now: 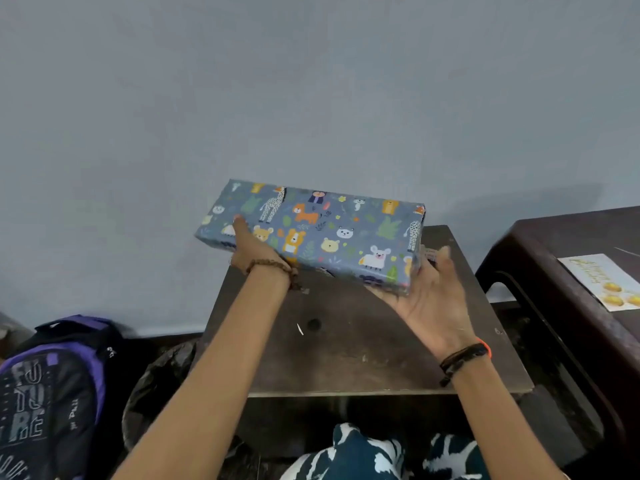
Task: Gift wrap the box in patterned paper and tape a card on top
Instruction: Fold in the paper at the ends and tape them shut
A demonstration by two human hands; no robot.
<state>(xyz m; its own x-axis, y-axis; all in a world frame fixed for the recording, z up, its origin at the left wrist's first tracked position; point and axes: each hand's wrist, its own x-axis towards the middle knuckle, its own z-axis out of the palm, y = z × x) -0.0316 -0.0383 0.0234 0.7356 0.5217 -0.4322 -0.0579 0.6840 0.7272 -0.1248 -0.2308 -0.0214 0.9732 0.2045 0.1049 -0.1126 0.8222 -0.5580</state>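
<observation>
A plain room at home, it seems: bare grey wall (311,81), a worn dark table (346,348), and a school backpack (52,386) on the floor.

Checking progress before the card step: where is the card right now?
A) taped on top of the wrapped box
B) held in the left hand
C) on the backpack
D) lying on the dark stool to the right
D: the card lies on the dark stool to the right, apart from the wrapped box, whose top carries only patterned paper.
</observation>
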